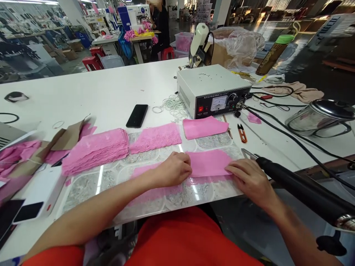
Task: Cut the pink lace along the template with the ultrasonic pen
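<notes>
A plain pink fabric piece [209, 162] lies on the clear patterned mat, over other pink cloth. My left hand [176, 168] is closed at its left edge, with the fingertips curled onto the cloth. At the right end, my right hand [251, 179] pinches the lower corner between thumb and fingers. Just above sit a pink lace piece [158, 138] and a second plain pink piece [205, 127]. A thick stack of pink lace pieces [95, 151] is farther left. Close to my right hand is a black-handled tool [299, 186] with a metal tip, on a cable.
A control box [222, 103] with a dial stands behind the cloth. Orange thread snips [242, 133], a black phone [137, 115] and a glass mug [318, 118] are on the table. A white box [41, 192] is at left. Cables run along the right; a person sits far back.
</notes>
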